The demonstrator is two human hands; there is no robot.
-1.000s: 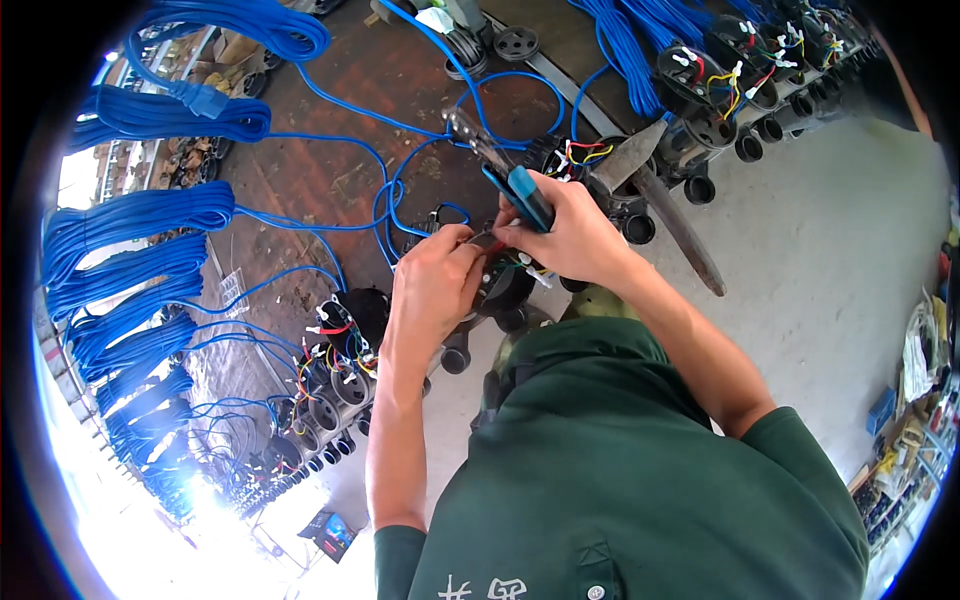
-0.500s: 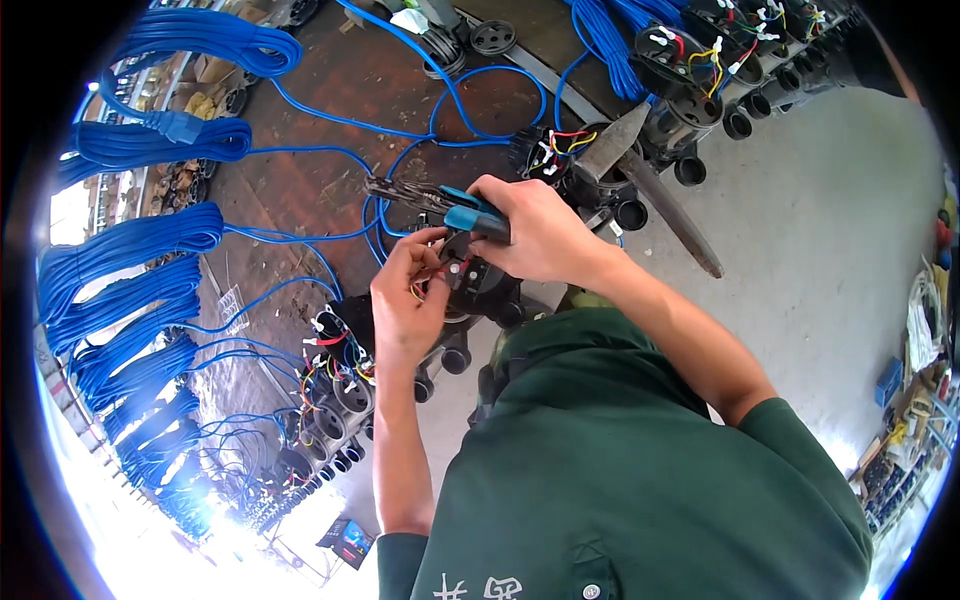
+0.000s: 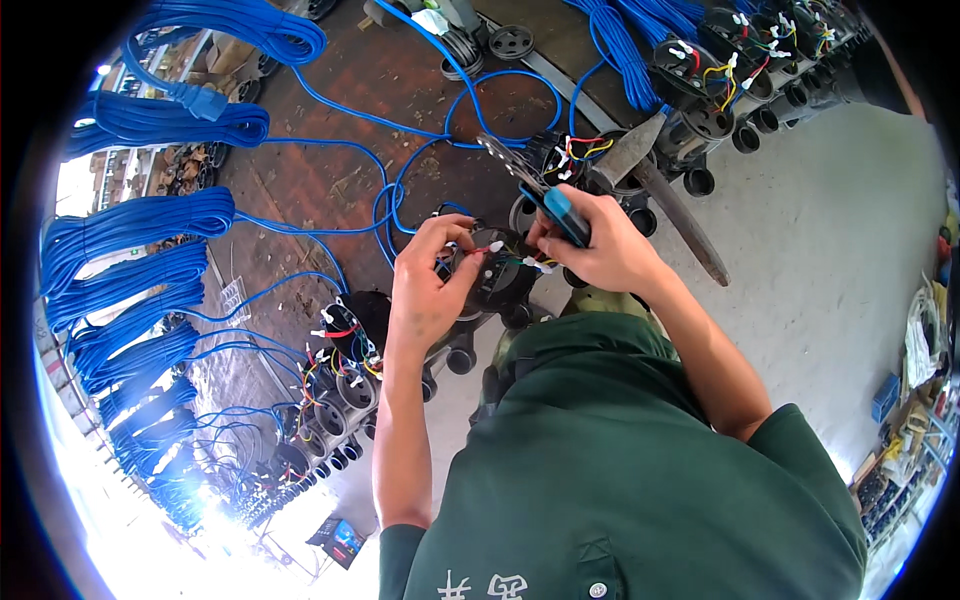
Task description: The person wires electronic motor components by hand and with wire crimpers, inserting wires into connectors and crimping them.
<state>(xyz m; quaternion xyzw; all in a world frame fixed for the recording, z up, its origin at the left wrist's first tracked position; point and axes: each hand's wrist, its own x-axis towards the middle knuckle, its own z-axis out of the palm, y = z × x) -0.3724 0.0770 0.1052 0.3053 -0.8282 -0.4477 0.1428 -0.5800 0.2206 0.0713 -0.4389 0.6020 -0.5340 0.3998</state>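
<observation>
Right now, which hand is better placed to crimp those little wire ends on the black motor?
Right. The right hand already grips the blue-handled pliers beside the wire ends, while the left hand steadies the wires on the black motor.

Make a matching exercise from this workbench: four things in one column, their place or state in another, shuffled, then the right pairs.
Things:
1. crimping pliers
2. left hand
3. coiled blue cables
4. motor housing

Places or states:
A. bundled along the bench's left side
B. gripped in the right hand
C. between both hands, thin wires sticking out
D. pinching wires at the housing

Pairs: 1-B, 2-D, 3-A, 4-C
</observation>
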